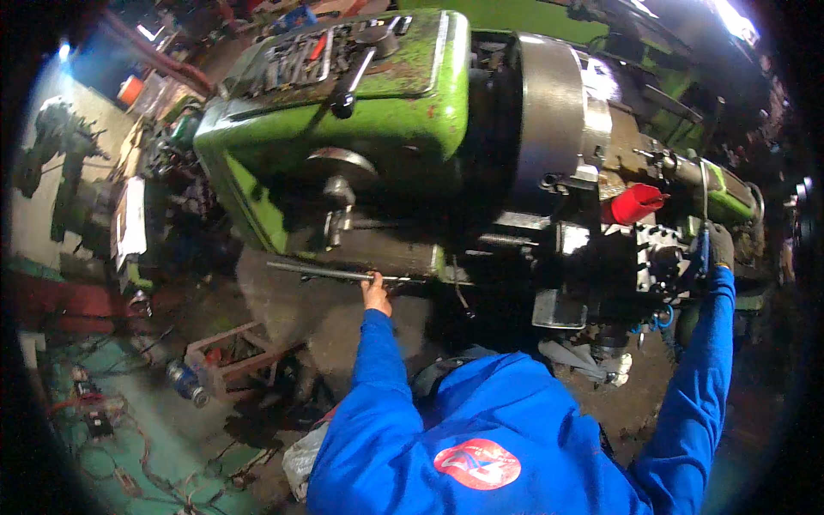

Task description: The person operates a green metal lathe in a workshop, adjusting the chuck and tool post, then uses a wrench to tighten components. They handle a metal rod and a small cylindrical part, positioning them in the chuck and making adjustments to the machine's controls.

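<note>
A bare left hand (376,296) closes around a long metal rod (322,272) along the front of a green lathe (247,196), below its headstock (421,129), the fingers bent over the bar. The right hand (722,245), dark as if gloved, is beside a blue handle (705,251) near the tool post (657,257); whether its fingers grip or merely touch cannot be told. A red plastic-looking piece (635,204) sits between tool post and steel chuck (549,112).
</note>
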